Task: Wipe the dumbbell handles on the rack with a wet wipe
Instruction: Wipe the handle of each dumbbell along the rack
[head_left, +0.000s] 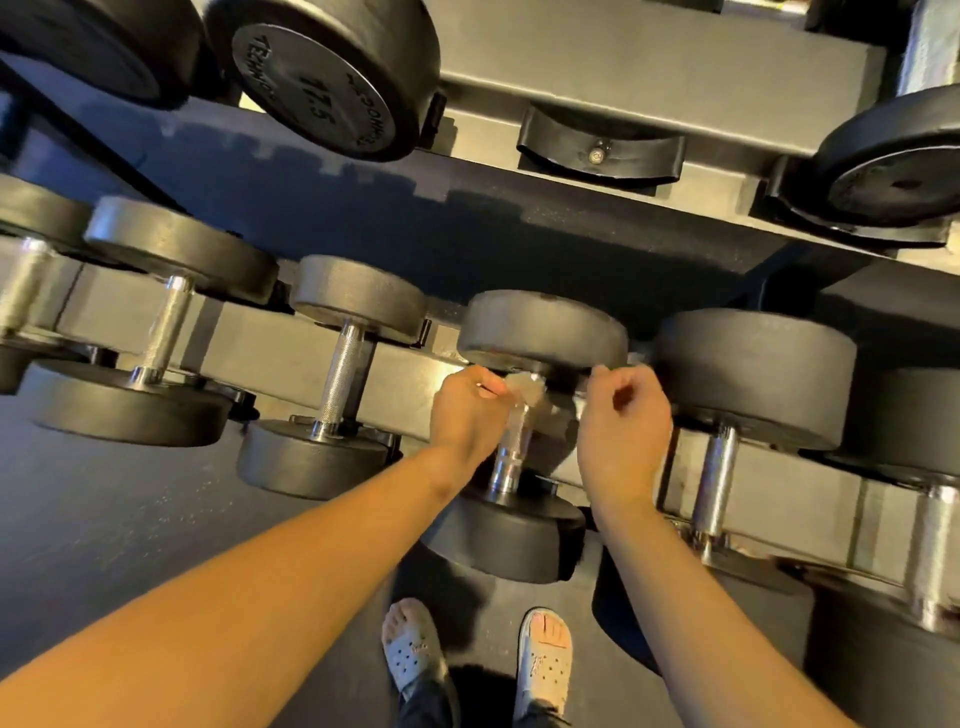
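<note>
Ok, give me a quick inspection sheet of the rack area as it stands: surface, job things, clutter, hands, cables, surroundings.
Surface: grey rack rail, lower tier, dumbbells seated in a row.
Job's things: wet wipe draped over the top of the middle dumbbell handle; neighbouring handle to its left is bare.
Clutter: nothing seen.
Hands: left hand pinches the wet wipe; right hand is curled beside it, and contact with the wipe is unclear.
Cables: nothing seen.
Surroundings: upper tier with a 17.5 dumbbell and an empty cradle; dark floor; the person's sandalled feet.
</note>
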